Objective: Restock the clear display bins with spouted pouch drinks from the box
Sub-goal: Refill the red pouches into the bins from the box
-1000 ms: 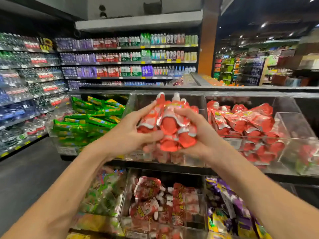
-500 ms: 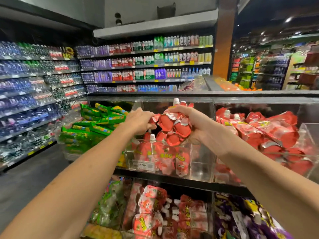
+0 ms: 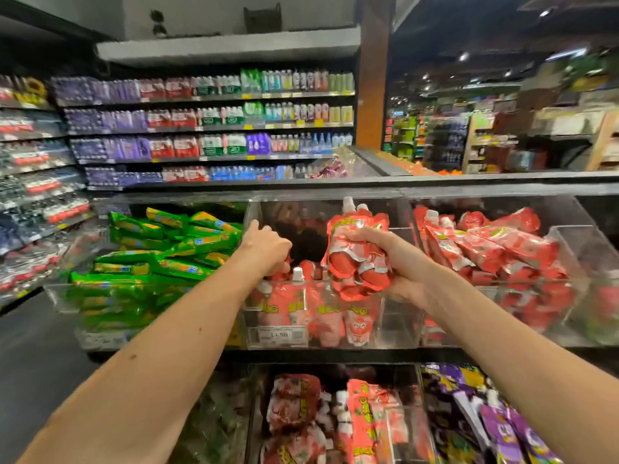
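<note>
Two rows of clear bins cross the middle and bottom of the frame. In the upper row, the left bin point(image 3: 57, 291) is heaped with green packets point(image 3: 157, 259). The middle bin point(image 3: 400, 316) holds red spouted pouches point(image 3: 315, 313) standing upright behind its front wall, about four across the front with more behind, though blur makes the count unsure. A price label point(image 3: 283, 334) sits at its lower front. The right bin point(image 3: 469, 334) is piled high with the same red pouches point(image 3: 485, 249), too many to count.

Three lower bins show at the bottom edge: a blurred greenish one point(image 3: 217, 426), one with red pouches point(image 3: 355, 420), and one with purple pouches point(image 3: 499, 430).

The right hand point(image 3: 398, 262) has its fingers curled around a bunch of red pouches point(image 3: 356, 259), held over the middle bin, with two white spouts poking out on top. The left hand point(image 3: 268, 247) reaches down into the same bin at its left wall, fingers bent among the pouches. Its fingertips are hidden, so whether it grips one cannot be told.

Shelves of bottled drinks point(image 3: 207, 128) fill the upper left.
</note>
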A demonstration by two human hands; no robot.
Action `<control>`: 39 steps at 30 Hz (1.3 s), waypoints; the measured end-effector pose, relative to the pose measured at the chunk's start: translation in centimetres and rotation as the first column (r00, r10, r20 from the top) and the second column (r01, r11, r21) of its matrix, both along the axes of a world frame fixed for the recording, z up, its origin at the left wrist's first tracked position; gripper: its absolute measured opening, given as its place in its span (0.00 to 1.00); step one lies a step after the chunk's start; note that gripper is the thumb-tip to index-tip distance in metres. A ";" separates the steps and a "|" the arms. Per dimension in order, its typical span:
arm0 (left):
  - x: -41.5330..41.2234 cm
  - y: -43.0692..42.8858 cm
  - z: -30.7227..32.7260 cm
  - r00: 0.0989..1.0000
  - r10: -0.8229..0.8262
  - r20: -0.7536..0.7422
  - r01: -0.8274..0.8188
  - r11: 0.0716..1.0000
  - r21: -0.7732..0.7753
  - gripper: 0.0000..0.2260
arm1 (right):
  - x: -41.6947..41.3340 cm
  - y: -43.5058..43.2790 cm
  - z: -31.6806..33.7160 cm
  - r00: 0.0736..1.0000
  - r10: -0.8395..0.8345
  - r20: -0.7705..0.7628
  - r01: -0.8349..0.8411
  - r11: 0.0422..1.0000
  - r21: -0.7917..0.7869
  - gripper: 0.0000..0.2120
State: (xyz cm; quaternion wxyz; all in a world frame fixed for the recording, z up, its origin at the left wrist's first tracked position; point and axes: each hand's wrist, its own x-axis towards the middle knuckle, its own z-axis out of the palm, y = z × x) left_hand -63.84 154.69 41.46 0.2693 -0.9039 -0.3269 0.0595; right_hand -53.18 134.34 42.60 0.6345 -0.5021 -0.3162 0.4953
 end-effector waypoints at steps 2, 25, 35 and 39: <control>-0.3 0.3 0.2 0.999 -0.024 -0.026 0.024 0.999 0.029 0.18 | -0.5 -0.3 0.2 0.999 -0.033 0.004 0.033 0.999 0.007 0.14; -6.2 -7.0 5.1 0.584 -0.206 0.785 0.698 0.621 -0.356 0.38 | -2.0 3.5 2.5 0.998 -0.025 0.055 0.035 0.978 -0.204 0.22; -3.3 -1.9 3.3 0.665 -0.092 0.741 0.552 0.730 -0.404 0.16 | 1.3 4.9 1.9 0.994 -0.103 -0.042 0.091 0.971 -0.222 0.20; 0.1 0.0 1.4 0.823 -0.148 0.549 0.418 0.811 -0.408 0.14 | 2.3 5.2 1.1 0.993 -0.100 -0.059 0.083 0.968 -0.237 0.18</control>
